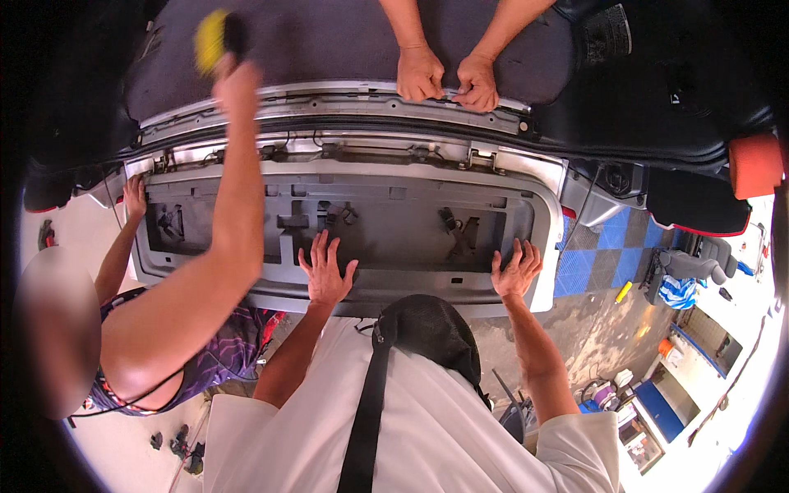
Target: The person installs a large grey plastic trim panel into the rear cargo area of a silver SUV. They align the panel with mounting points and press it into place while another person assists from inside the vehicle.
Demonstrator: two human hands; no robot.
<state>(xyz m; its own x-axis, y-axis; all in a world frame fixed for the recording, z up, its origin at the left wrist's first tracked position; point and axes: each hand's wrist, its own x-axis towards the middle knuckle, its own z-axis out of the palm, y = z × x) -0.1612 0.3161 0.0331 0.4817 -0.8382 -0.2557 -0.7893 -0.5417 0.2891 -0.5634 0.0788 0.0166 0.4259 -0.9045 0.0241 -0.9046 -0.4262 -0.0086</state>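
Observation:
My left hand lies with fingers spread on the lower middle of a grey moulded panel on an open tailgate. My right hand rests, fingers apart, near that panel's right end. Straps with black buckles sit in its recesses. At left, a co-worker's raised hand grips a blurred yellow-and-black object; their other hand touches the panel's left end. At the top, another person's two hands are at the metal sill, fingertips close together on something too small to make out.
A dark carpeted vehicle floor lies beyond the sill. A red cylindrical pad is at far right. Below right are blue-and-grey floor tiles, a yellow cylinder, a grey seat and equipment. A co-worker's body crowds my left.

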